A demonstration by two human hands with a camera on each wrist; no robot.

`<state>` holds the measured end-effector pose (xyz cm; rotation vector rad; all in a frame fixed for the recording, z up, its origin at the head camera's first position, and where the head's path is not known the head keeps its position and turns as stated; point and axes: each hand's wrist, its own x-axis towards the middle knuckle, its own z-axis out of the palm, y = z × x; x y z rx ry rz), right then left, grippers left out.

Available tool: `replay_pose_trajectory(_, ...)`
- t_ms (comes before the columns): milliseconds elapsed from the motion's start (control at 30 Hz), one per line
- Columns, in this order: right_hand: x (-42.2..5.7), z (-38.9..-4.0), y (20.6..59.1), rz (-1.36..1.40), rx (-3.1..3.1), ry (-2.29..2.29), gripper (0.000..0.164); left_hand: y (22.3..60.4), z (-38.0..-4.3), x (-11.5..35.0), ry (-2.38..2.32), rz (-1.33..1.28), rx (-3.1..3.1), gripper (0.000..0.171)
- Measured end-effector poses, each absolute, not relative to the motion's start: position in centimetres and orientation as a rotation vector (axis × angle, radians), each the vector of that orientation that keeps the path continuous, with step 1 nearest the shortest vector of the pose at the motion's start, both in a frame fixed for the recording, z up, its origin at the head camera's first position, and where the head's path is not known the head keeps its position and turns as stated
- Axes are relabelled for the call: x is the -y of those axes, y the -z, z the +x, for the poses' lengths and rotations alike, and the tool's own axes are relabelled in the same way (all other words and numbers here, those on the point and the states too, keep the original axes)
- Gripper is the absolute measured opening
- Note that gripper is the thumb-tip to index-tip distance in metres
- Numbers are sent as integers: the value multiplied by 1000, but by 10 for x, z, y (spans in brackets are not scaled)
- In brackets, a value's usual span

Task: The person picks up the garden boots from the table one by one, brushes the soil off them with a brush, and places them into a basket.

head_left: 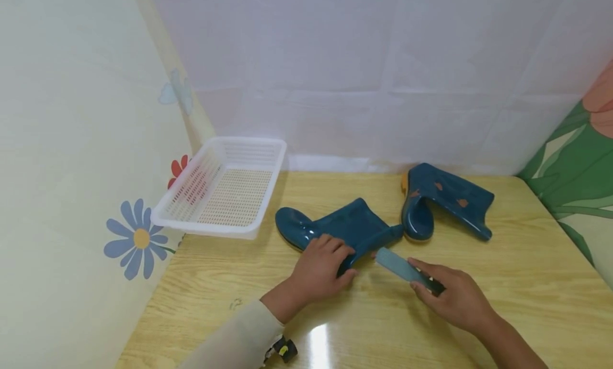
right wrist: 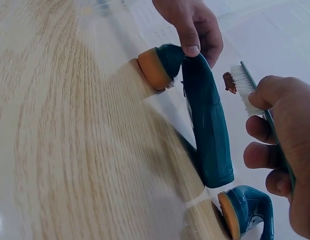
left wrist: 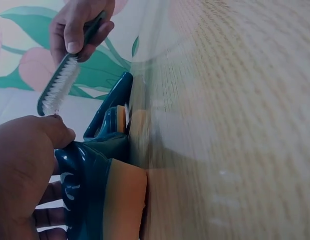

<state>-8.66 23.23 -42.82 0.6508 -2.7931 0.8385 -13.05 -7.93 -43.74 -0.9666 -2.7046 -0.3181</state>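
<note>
A dark teal rubber boot [head_left: 351, 225] with an orange sole [left wrist: 125, 200] lies on its side on the table. My left hand [head_left: 322, 265] grips it near the ankle, with the thumb and fingers on opposite faces of the boot, as the left wrist view shows. In my right hand [head_left: 452, 292] is a brush [head_left: 399, 263] with a green back and white bristles [right wrist: 242, 86], held beside the boot shaft and apart from it. A small reddish-brown bit [right wrist: 228, 82] shows at the bristle tips in the right wrist view.
A matching boot [head_left: 447, 199] with reddish-brown spots lies folded over at the back right, close to the first boot's shaft. On the left stands a white plastic basket [head_left: 254, 232] with perforated sides. White sheeting [head_left: 335, 66] hangs behind the wood-grain table [head_left: 230, 278].
</note>
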Motion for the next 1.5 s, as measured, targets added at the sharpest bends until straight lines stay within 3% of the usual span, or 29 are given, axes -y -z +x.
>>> replay_pose_trajectory(400, -232, -86, 427, 634, 2806, -834, 47, 432, -126, 95, 326, -1032, 2719, 30)
replay_pose_trajectory(767, -233, -87, 430, 640, 2776, -857, 47, 425, -120, 92, 62, -1275, 2650, 46)
replay_pose_trajectory(1500, -235, -88, 429, 663, 2647, -904, 50, 413, -117, 43, -477, -1187, 2760, 20)
